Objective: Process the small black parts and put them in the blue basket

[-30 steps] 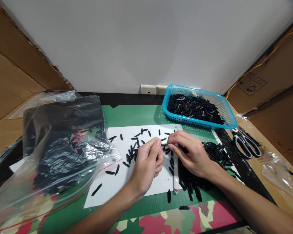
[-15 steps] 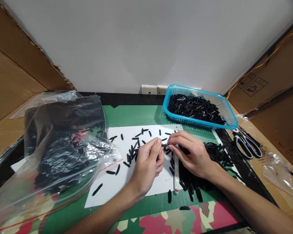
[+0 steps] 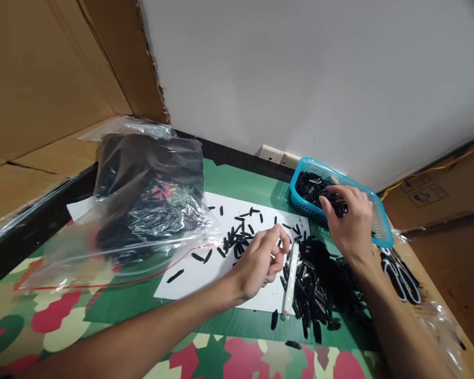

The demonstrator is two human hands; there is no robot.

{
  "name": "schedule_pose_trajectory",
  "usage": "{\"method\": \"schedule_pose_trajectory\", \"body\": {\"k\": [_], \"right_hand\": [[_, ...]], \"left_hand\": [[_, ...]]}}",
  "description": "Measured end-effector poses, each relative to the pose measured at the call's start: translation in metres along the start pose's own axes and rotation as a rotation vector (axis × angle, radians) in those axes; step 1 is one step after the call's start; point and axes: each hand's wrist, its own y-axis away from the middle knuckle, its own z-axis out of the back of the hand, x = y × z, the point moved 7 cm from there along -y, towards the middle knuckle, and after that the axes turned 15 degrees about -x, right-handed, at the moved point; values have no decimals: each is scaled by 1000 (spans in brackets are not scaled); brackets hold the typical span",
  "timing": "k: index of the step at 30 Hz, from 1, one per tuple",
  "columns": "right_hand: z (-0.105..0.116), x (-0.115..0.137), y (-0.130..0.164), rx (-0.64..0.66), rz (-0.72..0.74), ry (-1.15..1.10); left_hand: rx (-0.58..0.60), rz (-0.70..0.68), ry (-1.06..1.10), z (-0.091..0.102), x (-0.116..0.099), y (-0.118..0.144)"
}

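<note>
The right hand [image 3: 349,221] is over the blue basket [image 3: 381,231] at the far right, its fingers curled down on the black pieces [image 3: 310,185] inside; whether it already lets go of a piece or only touches the heap, I cannot tell, because the fingertips hide it. The left hand [image 3: 263,260] rests over the white paper [image 3: 205,273] in the middle of the table, the thumb and first finger pinched close together; if a small piece sits between them, the picture does not show it clearly.

As for the progress, I judge the work is somewhere in the middle; the basket already holds a good layer of black pieces, so many seem finished; but a thick pile of pieces [image 3: 319,289] lies just right of the paper, beside a white stick [image 3: 290,279], and loose pieces [image 3: 237,237] are scattered on the far part of the paper near the left hand; these look not yet handled. The plastic bag [image 3: 150,205] at the left is also full of dark pieces, so much more seems to remain. Scissors [image 3: 403,273] lie at the right edge, near the right wrist, untouched.
</note>
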Motion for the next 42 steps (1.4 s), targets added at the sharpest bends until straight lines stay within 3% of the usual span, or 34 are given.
{"method": "schedule_pose_trajectory", "body": {"k": [2, 4, 6, 11, 17, 23, 35, 42], "right_hand": [[-4, 9, 6, 20, -2, -104], [3, 35, 17, -2, 125, -237], [11, 66, 32, 62, 243, -416], [11, 100, 51, 322, 116, -694], [-7, 95, 55, 571, -105, -776], [-13, 93, 62, 546, -307, -825], [-13, 100, 54, 658, -107, -715], [-16, 77, 49, 574, -282, -872]], "left_hand": [[-5, 7, -4, 0, 1, 0], [-9, 10, -4, 0, 1, 1], [-30, 21, 13, 0, 2, 1], [-27, 58, 52, 2, 7, 1], [8, 60, 57, 0, 4, 2], [-63, 56, 12, 3, 3, 1], [-141, 21, 3, 5, -1, -1], [-151, 53, -119, 11, -1, -3]]}}
